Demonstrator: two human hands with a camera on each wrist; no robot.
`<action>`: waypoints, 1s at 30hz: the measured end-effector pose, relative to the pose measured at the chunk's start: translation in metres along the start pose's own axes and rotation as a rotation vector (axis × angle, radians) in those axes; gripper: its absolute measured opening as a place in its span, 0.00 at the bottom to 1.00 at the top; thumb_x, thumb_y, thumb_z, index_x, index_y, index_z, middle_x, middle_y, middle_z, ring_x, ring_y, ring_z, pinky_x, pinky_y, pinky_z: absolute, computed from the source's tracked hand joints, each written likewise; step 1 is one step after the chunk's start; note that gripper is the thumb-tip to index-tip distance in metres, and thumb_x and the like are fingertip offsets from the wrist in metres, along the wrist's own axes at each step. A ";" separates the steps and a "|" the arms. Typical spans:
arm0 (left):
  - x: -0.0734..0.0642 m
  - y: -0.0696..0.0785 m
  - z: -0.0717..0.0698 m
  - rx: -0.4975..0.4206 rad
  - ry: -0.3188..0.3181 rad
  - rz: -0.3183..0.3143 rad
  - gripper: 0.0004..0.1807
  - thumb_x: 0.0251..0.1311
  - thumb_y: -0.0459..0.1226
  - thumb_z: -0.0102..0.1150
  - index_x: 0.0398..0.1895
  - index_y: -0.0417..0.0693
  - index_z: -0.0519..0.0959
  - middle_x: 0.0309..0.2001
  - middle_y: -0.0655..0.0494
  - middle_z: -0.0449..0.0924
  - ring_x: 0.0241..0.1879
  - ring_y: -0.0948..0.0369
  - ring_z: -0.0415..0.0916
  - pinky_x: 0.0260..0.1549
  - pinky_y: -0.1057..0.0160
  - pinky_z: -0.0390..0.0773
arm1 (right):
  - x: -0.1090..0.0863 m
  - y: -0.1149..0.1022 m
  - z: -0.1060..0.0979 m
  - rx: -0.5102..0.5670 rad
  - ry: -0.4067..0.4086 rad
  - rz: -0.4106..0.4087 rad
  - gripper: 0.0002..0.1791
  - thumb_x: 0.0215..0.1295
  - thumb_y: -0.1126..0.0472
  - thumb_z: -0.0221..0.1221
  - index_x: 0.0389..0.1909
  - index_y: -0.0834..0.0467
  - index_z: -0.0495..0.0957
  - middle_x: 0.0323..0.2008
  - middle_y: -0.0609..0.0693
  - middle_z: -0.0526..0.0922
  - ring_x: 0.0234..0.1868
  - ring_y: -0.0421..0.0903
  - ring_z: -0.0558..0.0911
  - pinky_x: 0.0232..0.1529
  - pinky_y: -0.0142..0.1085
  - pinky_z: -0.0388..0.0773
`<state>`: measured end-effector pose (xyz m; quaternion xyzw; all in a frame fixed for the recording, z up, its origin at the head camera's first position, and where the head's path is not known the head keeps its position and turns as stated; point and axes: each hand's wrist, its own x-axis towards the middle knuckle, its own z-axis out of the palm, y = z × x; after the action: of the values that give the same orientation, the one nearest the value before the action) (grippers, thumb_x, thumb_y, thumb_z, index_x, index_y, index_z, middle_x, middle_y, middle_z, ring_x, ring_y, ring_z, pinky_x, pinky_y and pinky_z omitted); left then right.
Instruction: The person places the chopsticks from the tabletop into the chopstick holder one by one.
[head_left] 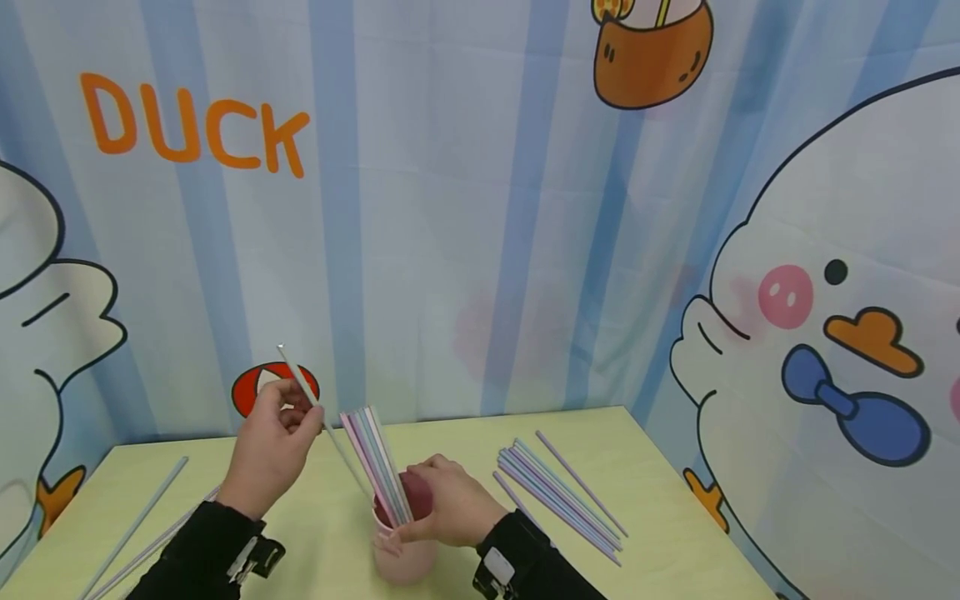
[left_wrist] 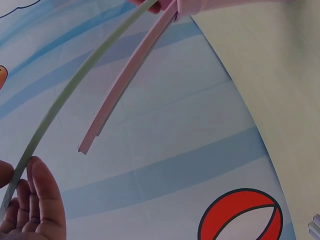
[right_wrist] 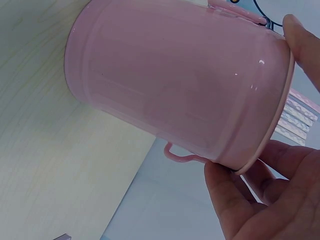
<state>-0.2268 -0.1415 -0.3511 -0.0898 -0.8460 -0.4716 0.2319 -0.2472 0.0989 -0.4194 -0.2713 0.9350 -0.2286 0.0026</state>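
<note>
My left hand (head_left: 273,442) pinches a pale, slim straw (head_left: 347,457) between thumb and fingers. It slants down to the right, its lower end at the rim of a pink pail (head_left: 405,565). In the left wrist view that straw (left_wrist: 75,82) looks slightly bowed. Upright in the pail leans a bunch of pink, white and bluish straws (head_left: 380,462). My right hand (head_left: 453,504) grips the pail's rim from the right, thumb at the front and fingers behind. The right wrist view shows the pail's side wall (right_wrist: 175,75) and a small looped handle (right_wrist: 180,156).
Right of the pail, several purple and blue straws (head_left: 558,500) lie on the pale yellow table (head_left: 675,533). A few more straws (head_left: 135,529) lie at the left, partly behind my left sleeve. A striped cloth (head_left: 435,250) with duck drawings hangs behind the table.
</note>
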 end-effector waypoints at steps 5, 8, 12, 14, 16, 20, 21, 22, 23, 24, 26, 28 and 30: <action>-0.001 -0.005 0.010 0.016 -0.015 -0.015 0.24 0.73 0.41 0.48 0.61 0.31 0.60 0.46 0.42 0.72 0.41 0.52 0.76 0.34 0.62 0.80 | 0.001 0.001 0.001 -0.003 -0.001 -0.002 0.42 0.42 0.34 0.71 0.59 0.49 0.78 0.48 0.43 0.76 0.47 0.41 0.74 0.50 0.39 0.79; -0.002 -0.008 0.015 0.016 -0.024 -0.022 0.24 0.73 0.41 0.48 0.61 0.32 0.61 0.46 0.42 0.74 0.41 0.51 0.76 0.35 0.57 0.80 | 0.001 0.002 0.002 -0.005 0.002 -0.008 0.42 0.42 0.33 0.71 0.59 0.49 0.78 0.48 0.43 0.76 0.47 0.40 0.74 0.50 0.39 0.79; -0.004 -0.011 0.020 0.031 -0.049 -0.046 0.22 0.73 0.40 0.49 0.59 0.33 0.62 0.45 0.41 0.76 0.43 0.50 0.77 0.38 0.53 0.81 | 0.001 0.002 0.002 -0.004 0.005 -0.009 0.42 0.43 0.34 0.71 0.59 0.50 0.77 0.48 0.43 0.76 0.47 0.41 0.74 0.50 0.39 0.79; -0.005 -0.012 0.023 0.051 -0.060 -0.059 0.21 0.72 0.40 0.50 0.58 0.33 0.63 0.45 0.41 0.76 0.43 0.50 0.77 0.39 0.52 0.82 | 0.001 0.002 0.001 -0.003 0.005 -0.007 0.42 0.43 0.35 0.71 0.59 0.51 0.77 0.48 0.43 0.76 0.48 0.41 0.74 0.51 0.39 0.79; -0.005 -0.015 0.027 0.076 -0.072 -0.071 0.20 0.71 0.39 0.51 0.57 0.34 0.64 0.45 0.41 0.77 0.44 0.50 0.76 0.39 0.51 0.82 | 0.001 0.002 0.001 -0.003 0.004 -0.006 0.42 0.43 0.35 0.71 0.60 0.52 0.77 0.49 0.43 0.76 0.48 0.41 0.74 0.51 0.39 0.79; -0.007 -0.022 0.034 0.128 -0.106 -0.093 0.18 0.70 0.39 0.52 0.54 0.35 0.66 0.42 0.43 0.76 0.42 0.51 0.75 0.38 0.52 0.83 | 0.000 0.001 0.000 -0.001 0.000 -0.010 0.42 0.44 0.36 0.71 0.60 0.52 0.77 0.48 0.43 0.76 0.48 0.40 0.74 0.52 0.39 0.79; -0.008 -0.023 0.035 0.137 -0.116 -0.097 0.18 0.70 0.40 0.53 0.54 0.35 0.67 0.42 0.44 0.76 0.41 0.51 0.75 0.37 0.53 0.83 | 0.000 0.001 0.000 0.001 -0.002 -0.012 0.42 0.44 0.36 0.71 0.60 0.52 0.77 0.48 0.43 0.76 0.48 0.40 0.74 0.52 0.39 0.79; -0.008 -0.025 0.037 0.147 -0.126 -0.102 0.18 0.70 0.40 0.53 0.53 0.35 0.67 0.41 0.45 0.76 0.40 0.52 0.75 0.37 0.54 0.82 | 0.000 0.001 0.000 0.002 -0.003 -0.014 0.42 0.44 0.36 0.71 0.60 0.52 0.77 0.48 0.43 0.76 0.48 0.40 0.74 0.52 0.38 0.79; -0.009 -0.026 0.038 0.156 -0.136 -0.107 0.17 0.70 0.40 0.54 0.53 0.36 0.68 0.40 0.46 0.76 0.39 0.53 0.74 0.36 0.55 0.82 | 0.000 0.000 -0.001 0.005 -0.004 -0.015 0.42 0.44 0.36 0.71 0.60 0.52 0.77 0.48 0.43 0.76 0.48 0.40 0.74 0.52 0.38 0.79; -0.009 -0.027 0.040 0.166 -0.144 -0.112 0.17 0.70 0.40 0.54 0.52 0.36 0.68 0.39 0.46 0.76 0.39 0.53 0.74 0.36 0.56 0.82 | 0.000 0.000 -0.001 0.008 -0.004 -0.017 0.42 0.44 0.36 0.71 0.60 0.52 0.77 0.48 0.43 0.76 0.48 0.40 0.74 0.52 0.38 0.79; -0.010 -0.029 0.042 0.178 -0.157 -0.120 0.16 0.69 0.39 0.55 0.51 0.37 0.69 0.38 0.47 0.76 0.37 0.54 0.73 0.35 0.56 0.82 | -0.001 0.000 -0.002 0.010 -0.007 -0.017 0.42 0.44 0.36 0.71 0.61 0.52 0.77 0.48 0.43 0.76 0.48 0.40 0.74 0.52 0.38 0.79; -0.011 -0.030 0.044 0.189 -0.170 -0.130 0.15 0.69 0.40 0.55 0.50 0.37 0.69 0.37 0.48 0.75 0.36 0.55 0.72 0.35 0.57 0.81 | -0.001 -0.001 -0.002 0.010 -0.008 -0.016 0.42 0.44 0.36 0.71 0.61 0.53 0.76 0.48 0.43 0.76 0.48 0.40 0.74 0.51 0.38 0.79; -0.011 -0.031 0.046 0.195 -0.184 -0.142 0.15 0.69 0.40 0.55 0.50 0.38 0.70 0.37 0.49 0.75 0.35 0.55 0.72 0.35 0.58 0.81 | -0.001 -0.001 -0.002 0.007 -0.008 -0.014 0.43 0.44 0.36 0.71 0.61 0.53 0.76 0.49 0.44 0.76 0.48 0.40 0.74 0.51 0.38 0.79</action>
<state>-0.2427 -0.1189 -0.4010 -0.0497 -0.9097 -0.3921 0.1270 -0.2462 0.0997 -0.4173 -0.2786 0.9322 -0.2309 0.0055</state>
